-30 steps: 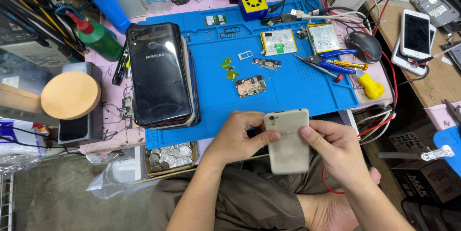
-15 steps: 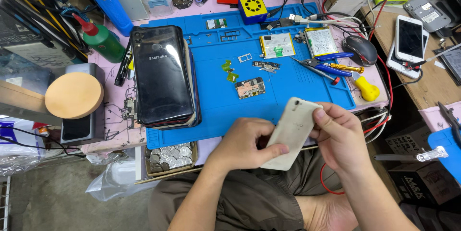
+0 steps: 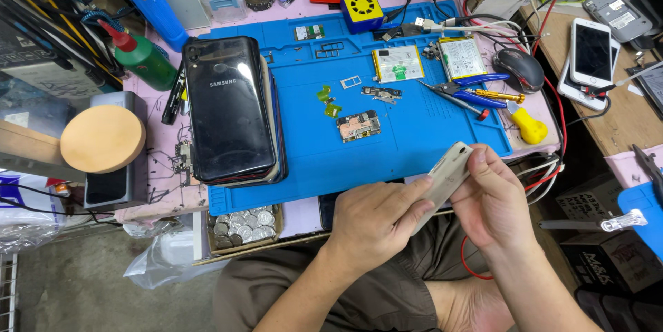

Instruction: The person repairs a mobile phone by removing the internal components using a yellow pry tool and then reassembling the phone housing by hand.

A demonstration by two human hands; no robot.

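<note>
Now, line by line:

Left hand: the left hand (image 3: pixel 376 225) is curled around the lower end of a pale beige phone (image 3: pixel 442 183), thumb laid along its edge, fingers wrapped underneath.
Right hand: the right hand (image 3: pixel 492 201) pinches the upper end of the same phone, fingertips over the top corner.
Phone position: held tilted and edge-on, just in front of the near edge of the blue work mat (image 3: pixel 414 145), above the person's lap.
Mat contents: a small circuit board (image 3: pixel 359 125), green flex strips (image 3: pixel 329 99), a SIM tray (image 3: pixel 351 81) and two flat batteries (image 3: pixel 398 64) lie on the blue surface, well apart from the hands.
Left of mat: a stack of phones topped by a glossy black phone back (image 3: pixel 228 108) overlaps the mat's left edge.
Tools: blue-handled cutters (image 3: pixel 464 92) and a yellow-capped bottle (image 3: pixel 529 126) sit near the mat's right edge.
Far right: a dark computer mouse (image 3: pixel 521 68), and beyond it a white phone (image 3: pixel 592 52) with a dark screen.
Desk front: an open box of coins (image 3: pixel 242 225) sits just below the mat's near left corner on the desk (image 3: pixel 159 145).
Left side: a round wooden disc (image 3: pixel 102 139) and a green bottle with a red nozzle (image 3: pixel 141 59).
</note>
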